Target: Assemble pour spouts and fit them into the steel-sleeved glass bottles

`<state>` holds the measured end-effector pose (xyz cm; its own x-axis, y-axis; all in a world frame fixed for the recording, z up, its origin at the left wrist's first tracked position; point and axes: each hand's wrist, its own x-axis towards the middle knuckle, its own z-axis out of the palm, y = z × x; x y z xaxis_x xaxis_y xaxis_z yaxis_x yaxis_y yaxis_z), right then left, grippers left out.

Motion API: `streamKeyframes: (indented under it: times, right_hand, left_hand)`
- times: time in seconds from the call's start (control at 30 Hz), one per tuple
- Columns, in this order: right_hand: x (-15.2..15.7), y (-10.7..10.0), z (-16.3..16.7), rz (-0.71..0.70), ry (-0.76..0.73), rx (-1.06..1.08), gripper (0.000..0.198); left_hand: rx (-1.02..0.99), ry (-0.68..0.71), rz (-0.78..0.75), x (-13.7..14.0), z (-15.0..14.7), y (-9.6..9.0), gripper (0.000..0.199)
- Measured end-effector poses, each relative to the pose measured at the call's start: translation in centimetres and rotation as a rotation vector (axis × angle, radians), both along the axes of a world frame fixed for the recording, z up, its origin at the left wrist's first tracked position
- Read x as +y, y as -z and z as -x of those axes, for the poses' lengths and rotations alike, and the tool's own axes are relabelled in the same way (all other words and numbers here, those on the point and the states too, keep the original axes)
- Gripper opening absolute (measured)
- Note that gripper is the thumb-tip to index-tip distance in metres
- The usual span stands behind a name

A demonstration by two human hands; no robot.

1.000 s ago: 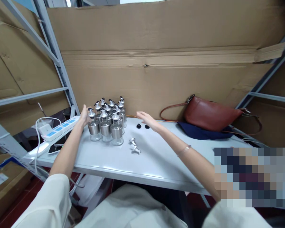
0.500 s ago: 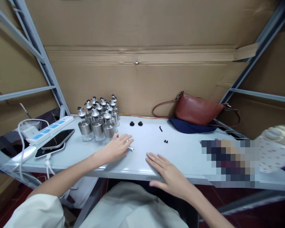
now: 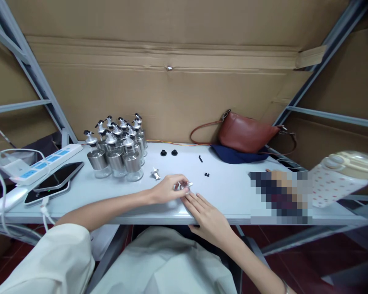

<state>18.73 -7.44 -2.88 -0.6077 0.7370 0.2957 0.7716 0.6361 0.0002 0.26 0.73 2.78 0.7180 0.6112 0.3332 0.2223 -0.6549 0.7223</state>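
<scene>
My left hand is curled above the front of the table, its thumb and fingers closed round a small silver pour spout. Part of that spout is hidden by the fingers. Flat and with fingers stretched out, my right hand lies at the table's front edge, its fingertips close beneath the left fingers. A second silver spout rests on the table left of my hands. Several glass bottles with steel sleeves stand grouped behind it, topped by silver spouts with black flaps.
Two round black stoppers, a short black strip and small black caps lie mid-table. A brown bag sits on a navy cap at back right. Phones and a power strip lie left.
My left hand has moved right, towards my right hand, and now holds a silver spout. Another spout shows on the table to its left. The whole view has shifted slightly.
</scene>
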Motion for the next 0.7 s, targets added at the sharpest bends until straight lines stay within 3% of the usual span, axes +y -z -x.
streamKeyframes:
  times: [0.1,0.17,0.3,0.5,0.6,0.7]
  right_hand:
    - [-0.1,0.0,0.1,-0.029,-0.006,-0.004,0.075]
    - [-0.1,0.0,0.1,-0.055,-0.013,-0.004,0.075]
    - [0.0,-0.1,-0.1,-0.075,-0.028,0.021,0.075]
    - [0.2,-1.2,-0.2,0.009,-0.065,0.149,0.072]
    - [0.7,-2.6,-0.6,0.109,-0.068,0.324,0.049]
    - [2.3,-3.5,-2.4,0.203,0.093,0.571,0.026]
  left_hand:
    - [-0.227,0.007,0.412,0.9,-0.6,1.7,0.024]
    - [-0.296,0.023,0.544,1.3,-0.5,2.3,0.027]
    - [-0.324,0.02,0.635,1.7,-0.3,2.3,0.03]
    - [-0.322,0.007,0.73,1.8,-0.3,2.3,0.031]
    - [-0.331,-0.001,0.717,1.7,-0.3,2.2,0.028]
    - [-0.336,-0.009,0.723,1.6,-0.3,2.1,0.024]
